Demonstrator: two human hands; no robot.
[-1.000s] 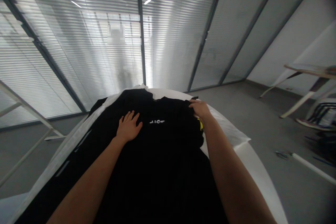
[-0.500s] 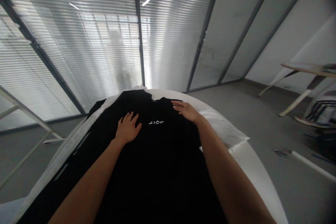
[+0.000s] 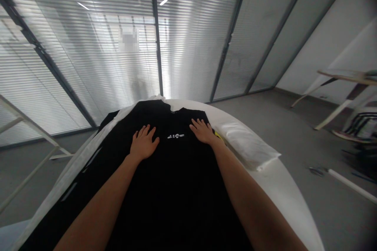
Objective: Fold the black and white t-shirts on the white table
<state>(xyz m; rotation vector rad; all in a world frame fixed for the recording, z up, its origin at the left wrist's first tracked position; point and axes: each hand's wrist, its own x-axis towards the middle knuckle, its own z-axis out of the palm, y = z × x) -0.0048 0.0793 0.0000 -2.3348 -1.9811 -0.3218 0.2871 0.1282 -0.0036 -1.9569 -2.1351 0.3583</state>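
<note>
On the rounded white counter (image 3: 290, 200), a white-lettered black cloth shirt (image 3: 176, 176) lies under the bare left hand (image 3: 143, 144) and right hand (image 3: 202, 131), each grip wide, empty; pushing unevenly could wrinkle it.

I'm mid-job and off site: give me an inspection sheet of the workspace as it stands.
Surface: white table with a curved edge, largely covered.
Job's things: black garment spread out, neckline at the far end, white print on it.
Clutter: glossy white packet right of the garment; yellow patch by the right wrist, source unclear.
Grip: left hand and right hand lie on the garment either side of the print, fingers spread.
Cables: cannot tell; floor items at right are blurred.
Surroundings: blinds ahead, white frame left, side table right, white pole on the floor.
</note>
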